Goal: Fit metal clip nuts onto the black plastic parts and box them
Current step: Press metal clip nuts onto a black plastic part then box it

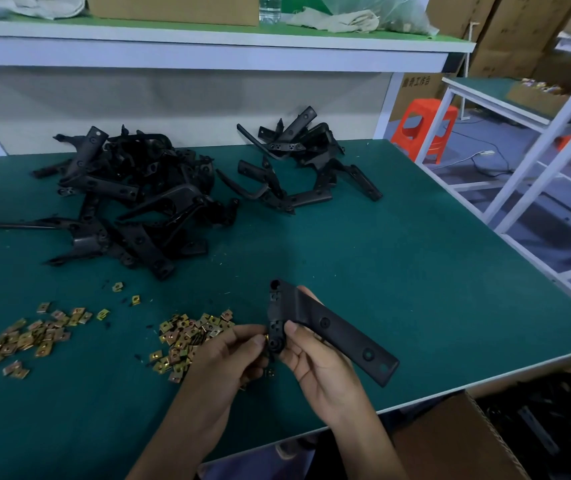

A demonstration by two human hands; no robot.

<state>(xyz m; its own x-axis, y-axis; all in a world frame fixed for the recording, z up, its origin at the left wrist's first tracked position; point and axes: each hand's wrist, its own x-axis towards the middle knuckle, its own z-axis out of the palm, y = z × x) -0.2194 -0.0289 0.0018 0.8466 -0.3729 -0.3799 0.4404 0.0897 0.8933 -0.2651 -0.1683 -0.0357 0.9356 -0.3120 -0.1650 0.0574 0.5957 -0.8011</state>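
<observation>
My right hand (315, 358) grips a long black plastic part (332, 327) above the green table, thumb on its lower lug. My left hand (232, 355) pinches a gold metal clip nut (266, 338) against that lug's edge. Loose clip nuts lie in two heaps, one (190, 337) just left of my hands and one (31, 337) further left. Unfitted black parts sit in a big pile (128, 199) at the back left and a smaller pile (305, 161) at the back middle. A cardboard box (506, 434) holding black parts stands below the table's right front corner.
One clip nut (269, 373) lies under my hands. The table edge (485, 379) runs diagonally at the right. A white shelf (208, 46) spans the back. An orange stool (422, 126) and white racks (533, 161) stand to the right.
</observation>
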